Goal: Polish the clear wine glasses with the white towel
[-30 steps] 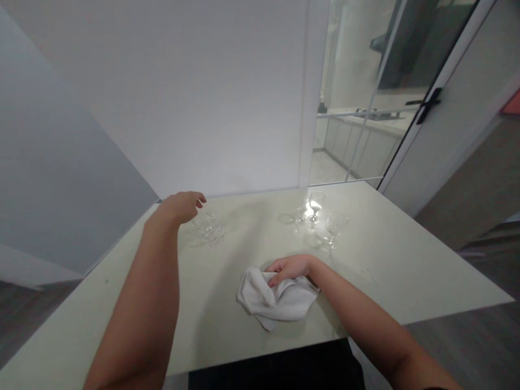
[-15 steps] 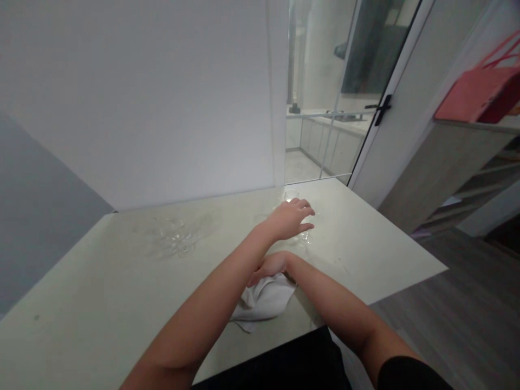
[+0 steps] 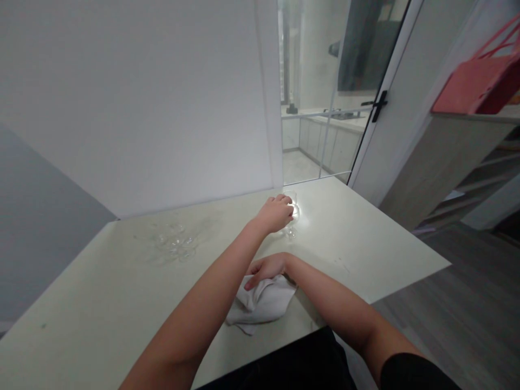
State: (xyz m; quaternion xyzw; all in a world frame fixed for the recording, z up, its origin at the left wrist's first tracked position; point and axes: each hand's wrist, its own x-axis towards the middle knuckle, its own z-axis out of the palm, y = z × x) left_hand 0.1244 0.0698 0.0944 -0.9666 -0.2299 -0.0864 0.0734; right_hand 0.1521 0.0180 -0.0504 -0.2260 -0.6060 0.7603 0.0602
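Note:
My left hand (image 3: 276, 213) is stretched out across the pale table. Its fingers are curled in against a clear glass (image 3: 296, 212), whose near side they partly cover. Just below and behind it more clear glassware (image 3: 290, 233) shows, its outline hard to make out. Closer to my body, my right hand (image 3: 267, 266) grips a white cloth (image 3: 266, 303) that lies bunched on the tabletop. My left forearm passes in front of part of that cloth.
Several clear glass pieces (image 3: 176, 244) stand grouped on the left of the table (image 3: 101, 309). A white wall (image 3: 162, 108) borders its far side. Beyond the far right are a glass door with a black handle (image 3: 379, 105) and a pink bag (image 3: 473, 84) on a shelf unit.
My left hand has moved a little to the left and its spread fingers have curled in at the glass. My right hand stays on the cloth. The view has shifted slightly.

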